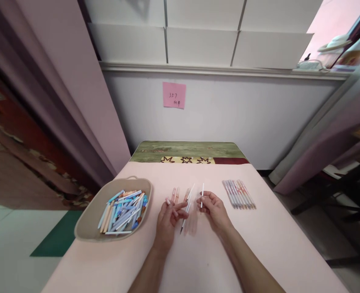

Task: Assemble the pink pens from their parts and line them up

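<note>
Between the fingertips of my right hand (pixel 214 208) a slim white pen refill (pixel 202 191) stands nearly upright, its dark tip down. My left hand (pixel 167 223) is closed around a pinkish pen part (pixel 170 204), with the forefinger stretched toward the right. By that forefinger slants another white refill (pixel 186 216) with a dark tip; whether the fingers grip it I cannot tell. Clear pinkish pen barrels (pixel 175 194) lie just beyond the left hand, partly hidden by it. To the right of my right hand, several assembled-looking pens (pixel 239 195) lie side by side in a row.
A beige basket (pixel 85 228) at the left holds many blue, white and peach pen parts (pixel 123 211). The pink-covered table (pixel 198 264) ends in a green patterned strip (pixel 186 148) by the wall. A pink note (pixel 174 95) is stuck to the wall.
</note>
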Available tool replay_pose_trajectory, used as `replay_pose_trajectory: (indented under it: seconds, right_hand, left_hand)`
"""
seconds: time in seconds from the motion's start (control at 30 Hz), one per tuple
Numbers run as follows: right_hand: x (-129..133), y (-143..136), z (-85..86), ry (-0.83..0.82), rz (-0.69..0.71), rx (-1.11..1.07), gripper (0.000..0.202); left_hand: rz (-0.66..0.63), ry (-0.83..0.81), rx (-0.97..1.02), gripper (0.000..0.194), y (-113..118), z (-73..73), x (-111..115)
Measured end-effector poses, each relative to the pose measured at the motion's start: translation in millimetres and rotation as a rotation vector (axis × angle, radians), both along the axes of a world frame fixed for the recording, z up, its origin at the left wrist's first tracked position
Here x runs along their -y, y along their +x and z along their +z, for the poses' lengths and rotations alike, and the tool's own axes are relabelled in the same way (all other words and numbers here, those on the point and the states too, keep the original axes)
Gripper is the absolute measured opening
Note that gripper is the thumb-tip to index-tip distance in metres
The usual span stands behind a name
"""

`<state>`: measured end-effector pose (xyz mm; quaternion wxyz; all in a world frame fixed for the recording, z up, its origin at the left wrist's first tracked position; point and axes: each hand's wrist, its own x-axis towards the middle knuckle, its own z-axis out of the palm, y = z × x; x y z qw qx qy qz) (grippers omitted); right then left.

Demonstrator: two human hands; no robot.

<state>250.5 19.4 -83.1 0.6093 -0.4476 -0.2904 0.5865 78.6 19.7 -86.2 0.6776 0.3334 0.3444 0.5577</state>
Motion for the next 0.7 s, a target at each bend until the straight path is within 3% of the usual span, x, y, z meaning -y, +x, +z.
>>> replay_pose_trajectory:
  seconds: [0.13, 0.33, 0.57, 0.7]
  right_hand:
    - [3, -1, -1.5, 0.02, 0.075, 0.047, 0.038]
    - [8, -2, -5.0, 0.141, 0.111, 0.406, 0.028]
    - [14, 2, 11.7, 0.333, 0.045, 0.813, 0.018]
    - [15, 3, 14.6, 0.368, 0.053, 0.902, 0.016]
  left_hand:
    - [-0.062, -0.08, 0.196, 0.018, -2, 0.3, -4]
    - [0.036, -0.1, 0.394, 0.01, -7, -4.3, -9]
    - [0.077, -0.148, 0.347, 0.015, -9, -9.5, -10]
    - [0.088, -0.138, 0.32, 0.015, -7, -9.5, -9]
